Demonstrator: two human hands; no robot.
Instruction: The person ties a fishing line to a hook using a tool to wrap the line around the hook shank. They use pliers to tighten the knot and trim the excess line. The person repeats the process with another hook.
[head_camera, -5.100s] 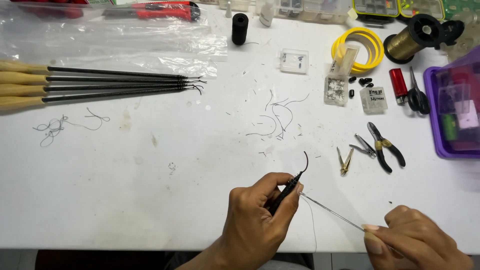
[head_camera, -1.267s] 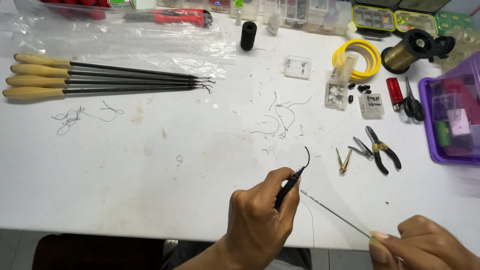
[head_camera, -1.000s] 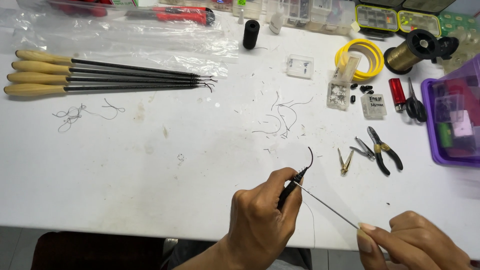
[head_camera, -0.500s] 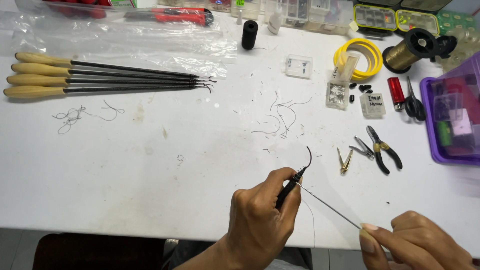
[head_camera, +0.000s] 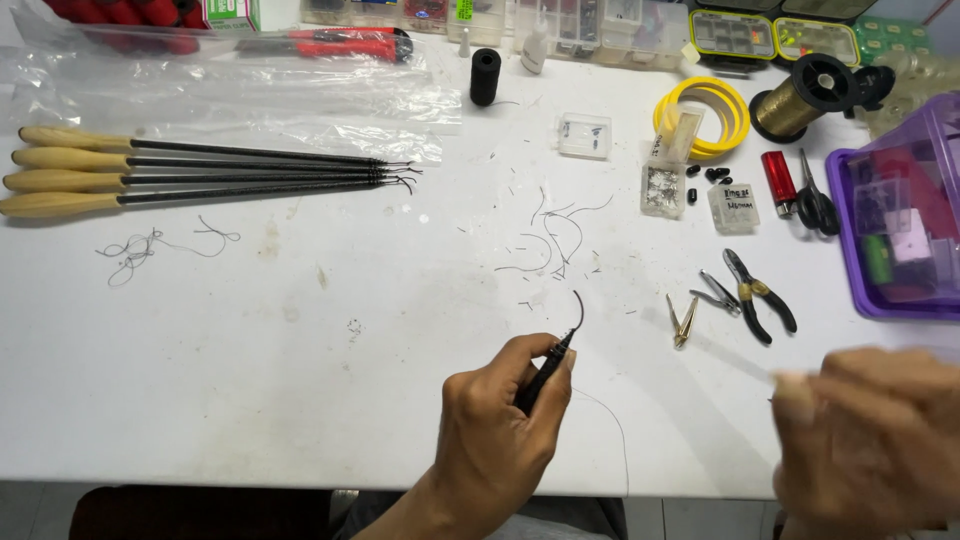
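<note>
L hand (head_camera: 500, 430) closed on hooked tool (head_camera: 550, 360), low over worktop (head_camera: 300, 380). R hand (head_camera: 870, 440) blurred, grip can't tell. Risk: thin wire (head_camera: 610, 420) below tool could slip/kink w/ fast pull.

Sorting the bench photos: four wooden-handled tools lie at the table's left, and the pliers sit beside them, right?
Not quite. The head view shows the four wooden-handled tools at the left, but the pliers lie at the right, near the purple box.
</note>
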